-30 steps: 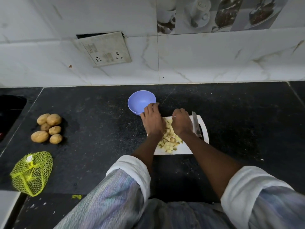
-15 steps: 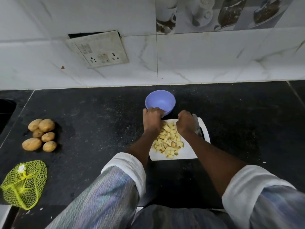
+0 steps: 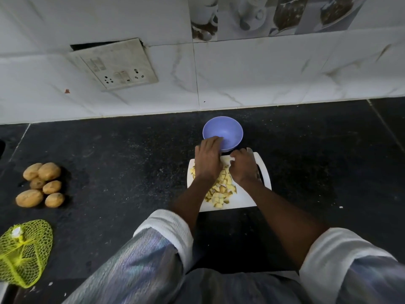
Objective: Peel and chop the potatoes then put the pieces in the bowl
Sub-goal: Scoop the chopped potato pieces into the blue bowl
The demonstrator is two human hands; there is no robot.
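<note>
A purple bowl (image 3: 229,128) stands on the black counter just beyond a white cutting board (image 3: 247,198). Chopped potato pieces (image 3: 221,189) lie heaped on the board between my wrists. My left hand (image 3: 208,160) reaches over the bowl's near rim, its fingers curled on that rim. My right hand (image 3: 244,166) hovers over the board's far end with curled fingers that seem to pinch a pale potato piece. A knife (image 3: 260,175) lies on the board's right side, mostly hidden under my right hand.
Several unpeeled potatoes (image 3: 41,185) sit in a cluster at the counter's left. A yellow net bag (image 3: 22,253) lies near the front left edge. A tiled wall with a socket plate (image 3: 116,66) closes off the back.
The bowl has slid right, from beside the board's left corner to straight behind it, with my left hand on its rim. My right hand has closed in over the board's far end.
</note>
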